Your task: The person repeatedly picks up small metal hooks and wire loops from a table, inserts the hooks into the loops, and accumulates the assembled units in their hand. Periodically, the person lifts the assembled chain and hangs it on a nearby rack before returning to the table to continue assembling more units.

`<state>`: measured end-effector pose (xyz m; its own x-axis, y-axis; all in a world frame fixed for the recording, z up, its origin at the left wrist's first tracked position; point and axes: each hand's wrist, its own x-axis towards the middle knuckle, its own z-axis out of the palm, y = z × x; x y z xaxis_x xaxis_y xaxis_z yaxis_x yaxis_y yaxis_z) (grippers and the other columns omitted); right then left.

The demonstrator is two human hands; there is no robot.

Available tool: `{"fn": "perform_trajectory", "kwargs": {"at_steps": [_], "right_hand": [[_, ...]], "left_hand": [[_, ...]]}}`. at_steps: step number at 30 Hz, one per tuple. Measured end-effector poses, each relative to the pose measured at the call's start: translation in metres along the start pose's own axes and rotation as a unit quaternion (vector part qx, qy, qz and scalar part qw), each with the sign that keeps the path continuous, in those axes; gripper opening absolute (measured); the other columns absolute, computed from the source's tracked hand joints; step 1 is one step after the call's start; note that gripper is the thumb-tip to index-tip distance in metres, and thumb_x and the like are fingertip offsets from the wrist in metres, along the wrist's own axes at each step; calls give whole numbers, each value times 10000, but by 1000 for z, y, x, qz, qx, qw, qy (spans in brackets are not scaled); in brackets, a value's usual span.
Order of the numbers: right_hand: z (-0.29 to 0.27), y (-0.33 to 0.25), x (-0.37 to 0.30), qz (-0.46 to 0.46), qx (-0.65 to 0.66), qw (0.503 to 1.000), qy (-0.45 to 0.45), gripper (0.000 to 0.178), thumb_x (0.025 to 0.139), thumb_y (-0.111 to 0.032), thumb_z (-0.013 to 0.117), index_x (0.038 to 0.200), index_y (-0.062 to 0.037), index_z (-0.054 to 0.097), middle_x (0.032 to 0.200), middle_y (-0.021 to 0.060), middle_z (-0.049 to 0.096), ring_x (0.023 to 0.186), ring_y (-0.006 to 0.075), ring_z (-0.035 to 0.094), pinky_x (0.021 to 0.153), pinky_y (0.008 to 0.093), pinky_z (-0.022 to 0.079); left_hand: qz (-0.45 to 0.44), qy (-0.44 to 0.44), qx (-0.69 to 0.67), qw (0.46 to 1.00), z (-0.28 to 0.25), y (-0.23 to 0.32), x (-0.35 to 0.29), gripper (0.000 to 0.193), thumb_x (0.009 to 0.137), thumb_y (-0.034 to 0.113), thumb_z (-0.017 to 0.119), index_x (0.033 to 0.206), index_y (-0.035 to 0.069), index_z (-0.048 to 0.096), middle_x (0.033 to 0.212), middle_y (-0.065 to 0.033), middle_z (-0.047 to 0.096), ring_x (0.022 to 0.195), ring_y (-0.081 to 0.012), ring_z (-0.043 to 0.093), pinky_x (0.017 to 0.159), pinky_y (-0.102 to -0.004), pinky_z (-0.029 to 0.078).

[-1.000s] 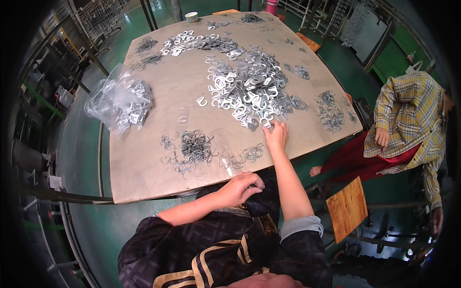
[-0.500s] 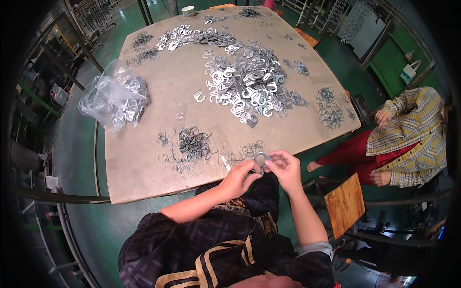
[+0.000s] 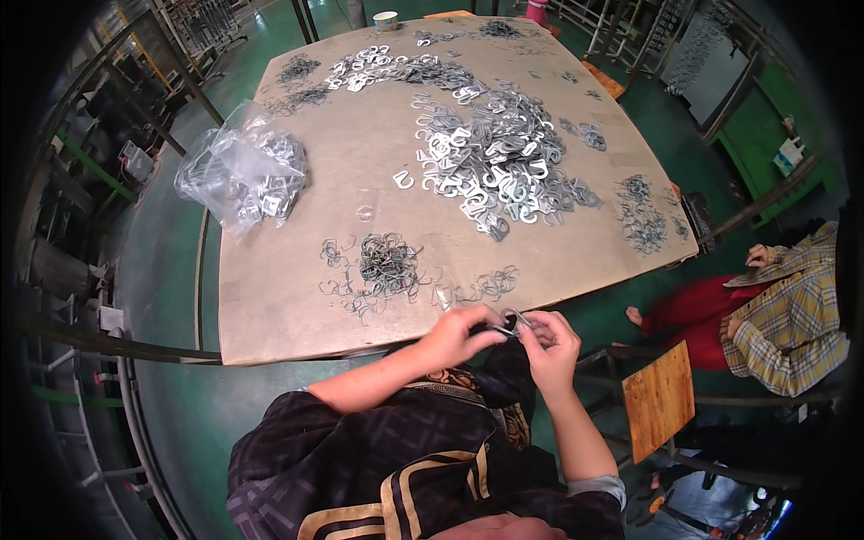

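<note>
A flat grey metal hook (image 3: 517,317) is held just off the table's near edge. My right hand (image 3: 552,347) pinches it between thumb and fingers. My left hand (image 3: 461,337) is closed in a pinch against the hook's other side; whatever small piece lies between its fingertips is too small to make out. Just beyond my hands lie a loose cluster of thin bent wire clips (image 3: 495,283) and, to its left, a denser tangled heap of wire clips (image 3: 387,263). A large pile of flat metal hooks (image 3: 490,157) covers the table's middle.
A clear plastic bag (image 3: 256,171) of metal parts rests at the table's (image 3: 270,306) left. More wire clips (image 3: 641,216) lie at the right edge. A wooden stool (image 3: 659,400) stands at my right, near a person in a checked shirt (image 3: 792,301). A small tub (image 3: 385,21) stands at the far edge.
The view has shifted, so the table appears farther right. Between my hands the hook has turned from showing its flat face to a more edge-on tilt. The person's hands at right have moved slightly.
</note>
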<state>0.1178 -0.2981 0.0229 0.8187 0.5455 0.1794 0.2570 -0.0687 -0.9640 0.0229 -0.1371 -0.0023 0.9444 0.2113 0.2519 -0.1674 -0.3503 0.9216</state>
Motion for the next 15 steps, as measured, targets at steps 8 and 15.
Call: {"fn": "perform_trajectory", "kwargs": {"at_steps": [8, 15], "right_hand": [[-12, 7, -7, 0, -2, 1000, -9, 123, 834, 63, 661, 954, 54, 637, 852, 40, 604, 719, 79, 633, 630, 202, 522], [-9, 2, -7, 1, -6, 1000, -9, 124, 824, 57, 669, 944, 53, 636, 837, 38, 603, 687, 71, 619, 594, 194, 483]], "left_hand": [[-142, 229, 596, 756, -78, -68, -9, 501, 816, 392, 685, 1210, 99, 585, 1283, -191, 509, 1133, -387, 463, 921, -560, 351], [-25, 207, 439, 874, -87, -74, 18, 318, 785, 102, 686, 1099, 128, 639, 991, -105, 620, 934, -319, 592, 761, -400, 493]]}}
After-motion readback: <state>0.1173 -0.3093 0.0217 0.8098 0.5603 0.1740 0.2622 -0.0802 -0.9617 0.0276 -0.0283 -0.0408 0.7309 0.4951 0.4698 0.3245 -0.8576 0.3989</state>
